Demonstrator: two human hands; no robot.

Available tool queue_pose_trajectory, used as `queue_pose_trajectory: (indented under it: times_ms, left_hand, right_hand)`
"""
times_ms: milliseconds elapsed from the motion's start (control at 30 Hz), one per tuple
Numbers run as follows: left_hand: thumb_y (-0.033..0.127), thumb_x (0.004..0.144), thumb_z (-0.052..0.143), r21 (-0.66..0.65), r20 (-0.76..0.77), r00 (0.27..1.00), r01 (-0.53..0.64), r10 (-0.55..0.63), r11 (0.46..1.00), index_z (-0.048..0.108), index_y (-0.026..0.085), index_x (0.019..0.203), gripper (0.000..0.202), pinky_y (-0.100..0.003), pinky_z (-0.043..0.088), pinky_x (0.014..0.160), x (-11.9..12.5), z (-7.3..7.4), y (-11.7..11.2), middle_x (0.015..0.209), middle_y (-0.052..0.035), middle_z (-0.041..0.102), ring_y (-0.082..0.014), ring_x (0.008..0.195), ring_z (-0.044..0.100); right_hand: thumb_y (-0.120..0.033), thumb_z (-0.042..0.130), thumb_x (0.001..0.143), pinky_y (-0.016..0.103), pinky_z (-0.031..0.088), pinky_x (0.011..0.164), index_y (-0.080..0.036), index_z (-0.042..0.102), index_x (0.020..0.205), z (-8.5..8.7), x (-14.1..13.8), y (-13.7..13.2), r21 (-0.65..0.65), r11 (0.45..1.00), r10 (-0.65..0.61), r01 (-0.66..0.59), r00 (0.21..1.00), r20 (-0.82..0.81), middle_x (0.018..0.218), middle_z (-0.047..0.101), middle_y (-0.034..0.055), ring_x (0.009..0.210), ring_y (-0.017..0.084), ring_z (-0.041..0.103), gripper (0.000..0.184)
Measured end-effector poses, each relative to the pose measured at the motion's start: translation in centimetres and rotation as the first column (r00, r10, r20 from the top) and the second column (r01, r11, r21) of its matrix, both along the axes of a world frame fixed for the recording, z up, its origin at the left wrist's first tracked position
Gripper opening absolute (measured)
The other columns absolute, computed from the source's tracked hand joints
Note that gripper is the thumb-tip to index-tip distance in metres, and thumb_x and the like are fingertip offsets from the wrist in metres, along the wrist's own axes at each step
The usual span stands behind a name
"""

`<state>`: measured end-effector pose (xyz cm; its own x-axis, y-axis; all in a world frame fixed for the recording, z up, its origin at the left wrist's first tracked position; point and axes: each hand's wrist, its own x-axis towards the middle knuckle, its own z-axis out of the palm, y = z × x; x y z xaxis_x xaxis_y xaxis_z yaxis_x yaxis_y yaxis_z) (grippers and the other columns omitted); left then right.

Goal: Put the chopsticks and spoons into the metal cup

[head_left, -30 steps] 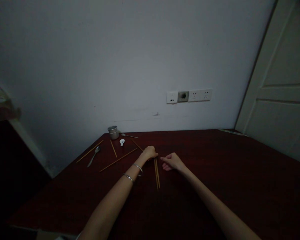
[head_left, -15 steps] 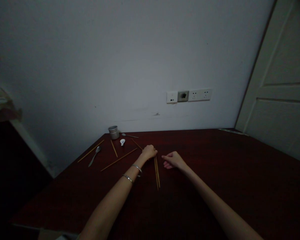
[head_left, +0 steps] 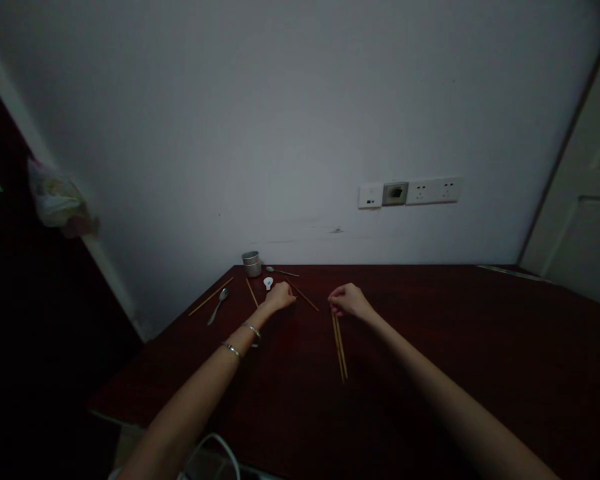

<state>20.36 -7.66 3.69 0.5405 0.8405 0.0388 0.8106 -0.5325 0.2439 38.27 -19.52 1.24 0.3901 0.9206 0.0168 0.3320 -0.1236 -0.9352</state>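
My right hand (head_left: 350, 301) is closed in a pinch on the upper ends of a pair of wooden chopsticks (head_left: 339, 347), which slant down side by side toward me. Further left, my left hand (head_left: 281, 295) has its fingers pressed together at the end of another chopstick, most of it hidden under the hand and forearm. Just right of that hand lies a loose chopstick (head_left: 304, 295). A small white spoon (head_left: 269, 283) sits directly behind the left hand, and one more chopstick (head_left: 251, 292) runs down behind the wrist.
On the dark red table (head_left: 430, 347) a metal cup (head_left: 252, 264) stands at the back left, beside a long thin spoon (head_left: 283, 271). A metal spoon (head_left: 218, 307) and a chopstick (head_left: 211, 296) lie near the left edge. Wall sockets (head_left: 420, 192) are above the table.
My left hand has let go of the chopstick pair and moved left to another chopstick. The right hand has closed on the pair. The view has turned slightly left.
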Motion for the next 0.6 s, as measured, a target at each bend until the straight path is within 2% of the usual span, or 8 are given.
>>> queue_pose_trajectory:
  times_ms: [133,233,367,600]
  left_hand:
    - [0.018,0.065,0.057,-0.021,-0.005,1.0,-0.009,0.009,1.0,0.065,0.013,0.072,0.012,-0.019,0.041,0.062,-3.2,-0.2,1.0,0.08,-0.0068,0.065,-0.0151,0.075,0.059]
    - [0.016,0.065,0.056,-0.036,0.002,1.0,0.002,-0.002,0.999,0.066,0.013,0.071,0.011,-0.018,0.041,0.061,-5.0,-0.4,1.2,0.077,-0.0053,0.065,-0.0138,0.072,0.059]
    - [0.016,0.065,0.056,-0.076,0.005,0.998,0.063,-0.063,0.995,0.066,0.012,0.072,0.013,-0.018,0.041,0.059,-6.4,-0.8,1.3,0.072,-0.0039,0.064,-0.0125,0.067,0.058]
    - [0.019,0.066,0.058,-0.037,-0.04,0.989,0.139,-0.141,0.99,0.065,0.012,0.072,0.012,-0.018,0.041,0.058,-7.0,-2.0,1.7,0.071,-0.0038,0.064,-0.0123,0.065,0.057]
  right_hand:
    - [-0.015,0.059,0.067,0.015,0.044,0.043,-0.013,0.065,0.073,1.0,-1.4,3.7,0.029,0.999,0.028,-0.039,0.95,0.311,0.055,0.064,0.0015,0.042,0.008,0.056,0.009]
    - [-0.013,0.058,0.066,0.017,0.046,0.058,-0.013,0.067,0.075,1.2,-2.4,6.2,0.018,0.999,0.035,-0.05,0.874,0.485,0.073,0.068,0.0062,0.062,0.013,0.063,0.013]
    - [-0.012,0.059,0.065,0.022,0.044,0.073,-0.013,0.066,0.076,0.8,-3.4,8.9,-0.024,0.999,0.051,-0.045,0.828,0.558,0.086,0.067,0.012,0.087,0.02,0.062,0.013]
    - [-0.023,0.06,0.07,0.027,0.044,0.074,-0.013,0.063,0.086,-1.1,-4.3,10.9,-0.138,0.99,0.09,-0.004,0.778,0.621,0.096,0.063,0.0155,0.091,0.023,0.06,0.02]
